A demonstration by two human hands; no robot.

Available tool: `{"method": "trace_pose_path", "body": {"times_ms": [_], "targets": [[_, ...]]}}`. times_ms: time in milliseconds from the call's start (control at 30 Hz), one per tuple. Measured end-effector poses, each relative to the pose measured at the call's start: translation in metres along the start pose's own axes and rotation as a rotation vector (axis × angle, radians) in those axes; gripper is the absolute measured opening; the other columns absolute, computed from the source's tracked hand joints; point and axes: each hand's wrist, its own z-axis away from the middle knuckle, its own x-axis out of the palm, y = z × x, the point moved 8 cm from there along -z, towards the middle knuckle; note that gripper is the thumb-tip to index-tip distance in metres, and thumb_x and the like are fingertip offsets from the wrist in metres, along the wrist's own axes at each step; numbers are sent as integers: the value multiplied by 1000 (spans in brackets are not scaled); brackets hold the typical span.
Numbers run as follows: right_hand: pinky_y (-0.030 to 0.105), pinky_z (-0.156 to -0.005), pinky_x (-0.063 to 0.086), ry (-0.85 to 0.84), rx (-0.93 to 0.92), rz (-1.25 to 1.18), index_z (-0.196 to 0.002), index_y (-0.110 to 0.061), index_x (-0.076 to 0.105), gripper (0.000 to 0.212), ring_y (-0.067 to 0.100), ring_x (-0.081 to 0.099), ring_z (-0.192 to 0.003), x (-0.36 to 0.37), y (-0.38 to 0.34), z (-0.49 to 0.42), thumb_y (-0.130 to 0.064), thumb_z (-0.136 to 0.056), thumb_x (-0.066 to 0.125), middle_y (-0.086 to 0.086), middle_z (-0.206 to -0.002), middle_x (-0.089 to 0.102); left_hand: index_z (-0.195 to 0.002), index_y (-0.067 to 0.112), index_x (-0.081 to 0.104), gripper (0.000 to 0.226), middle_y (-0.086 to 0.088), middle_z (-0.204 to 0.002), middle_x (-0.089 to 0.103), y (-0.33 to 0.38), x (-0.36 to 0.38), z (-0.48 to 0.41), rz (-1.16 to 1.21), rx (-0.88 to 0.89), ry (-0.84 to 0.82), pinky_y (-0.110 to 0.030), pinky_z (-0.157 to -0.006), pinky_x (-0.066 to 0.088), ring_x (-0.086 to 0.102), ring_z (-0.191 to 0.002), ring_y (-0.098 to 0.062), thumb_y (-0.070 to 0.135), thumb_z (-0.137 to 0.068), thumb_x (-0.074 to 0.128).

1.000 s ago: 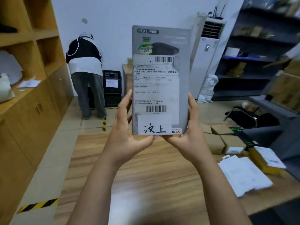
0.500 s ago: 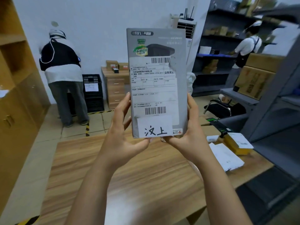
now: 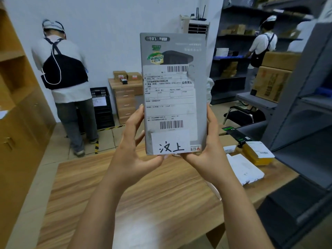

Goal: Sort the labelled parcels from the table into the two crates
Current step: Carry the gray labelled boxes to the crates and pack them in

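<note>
holding the grey parcel (image 3: 173,97) upright, left hand (image 3: 133,155) and right hand (image 3: 206,151) still clasp its lower edges while the view has swung right, likely choosing where it goes.

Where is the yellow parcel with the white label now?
In the head view, the yellow parcel lies at the right edge of the table, just beyond the flat white parcel and beside the grey shelving.

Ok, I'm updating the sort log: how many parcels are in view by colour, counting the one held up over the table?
grey parcel, held: 1
white parcel: 1
yellow parcel: 1
black box: 1
brown box, partly hidden: 1
Total: 5
</note>
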Motion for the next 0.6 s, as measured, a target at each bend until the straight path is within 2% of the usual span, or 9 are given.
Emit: {"method": "trace_pose_path", "body": {"times_ms": [100,233,300,367,500,600], "targets": [[12,-92,46,-8,17,-11,-154,-31,7,114,-15,42,-125,-17,12,-4,4,-74,80,-48,-132,33,-152,26,14,114,11,-156,26,2,20,-7,-26,-20,-11,-32,-109,38,26,-142,-2,10,-66,87],[19,-98,47,-14,31,-50,-152,-39,8,114,-6,43,-130,-52,28,-13,0,-74,81,-23,-148,34,-153,22,15,112,9,-155,27,7,53,-21,-47,-35,12,-32,-109,38,28,-142,-5,11,-67,86],[17,-93,50,-22,33,-56,-150,-43,9,114,-5,47,-127,-70,38,-17,5,-73,79,-21,-147,35,-152,23,14,113,10,-156,26,9,71,-26,-57,-49,22,-34,-110,39,27,-142,-5,12,-67,87],[14,-86,50,-42,30,-62,-149,-44,11,115,-7,51,-120,-85,49,-18,9,-72,78,-27,-141,38,-152,25,15,112,9,-157,24,10,90,-29,-60,-55,38,-38,-110,40,26,-143,-6,16,-67,87],[8,-84,47,-101,46,-59,-146,-45,10,113,-18,49,-115,-110,72,-16,4,-73,81,-56,-119,35,-152,23,15,112,10,-156,26,8,128,-31,-63,-97,67,-43,-111,39,27,-142,-4,9,-67,87],[18,-87,52,-129,81,-70,-150,-44,9,114,-14,51,-116,-128,89,-17,-2,-74,82,-53,-119,39,-151,23,16,112,10,-154,29,7,149,-34,-68,-126,85,-42,-110,40,29,-141,-3,4,-66,86]]}}
